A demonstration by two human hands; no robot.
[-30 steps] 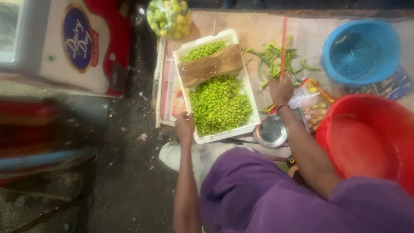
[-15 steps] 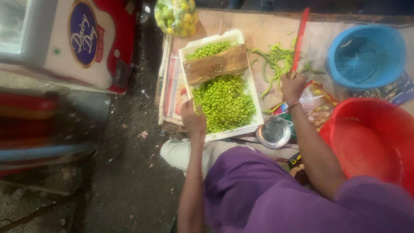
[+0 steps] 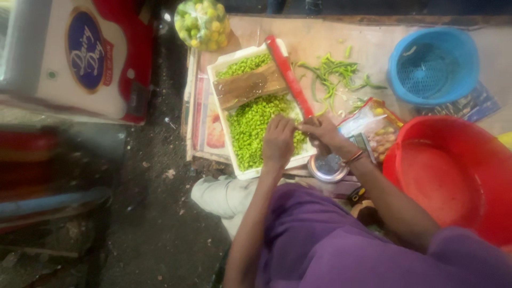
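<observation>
Knife work over tray of chopped green chillies
Right hand point(image 3: 326, 136) closed round red knife point(image 3: 290, 77) handle; left hand point(image 3: 278, 140) fingers curled on blade base above white tray point(image 3: 224, 101). Best wiped slowly, fingers behind edge.

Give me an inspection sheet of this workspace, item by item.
Surface: tan board platform beside dark littered ground.
Job's things: white rectangular tray heaped with chopped green pieces; brown wooden chopping block lying across it; long red-handled blade.
Clutter: whole green chillies, clear bag of limes, blue plastic basket, red plastic tub, small steel bowl.
Fingers: left hand over the tray; right hand grips the blade.
Cables: nothing seen.
Surroundings: white and red cabinet.
</observation>
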